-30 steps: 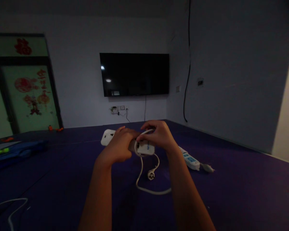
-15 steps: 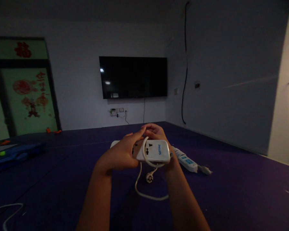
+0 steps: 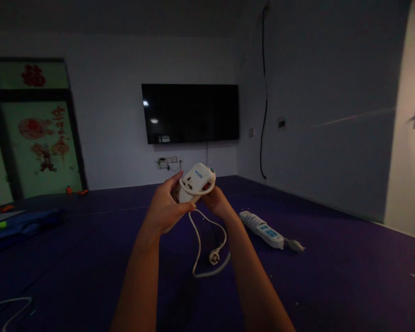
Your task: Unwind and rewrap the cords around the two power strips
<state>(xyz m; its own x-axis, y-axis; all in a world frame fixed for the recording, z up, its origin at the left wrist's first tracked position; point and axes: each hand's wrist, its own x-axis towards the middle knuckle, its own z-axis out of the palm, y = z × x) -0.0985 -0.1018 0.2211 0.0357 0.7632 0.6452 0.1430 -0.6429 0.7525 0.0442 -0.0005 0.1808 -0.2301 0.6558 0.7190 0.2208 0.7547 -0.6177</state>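
I hold a white power strip up in front of me with both hands, one end pointing away and a red switch showing on it. My left hand grips its near left side, fingers wrapped round it. My right hand holds it from below on the right. Its white cord loops once round the strip, then hangs to the purple floor. The cord ends in a white plug lying between my forearms.
A second white power strip with blue switches lies on the floor to the right, its plug beside it. A black TV hangs on the far wall above wall sockets. A blue bag lies left; another white cord shows bottom left.
Both hands have raised the power strip from low over the floor and turned it end-on. The cord has been drawn up, so less of it lies on the floor.
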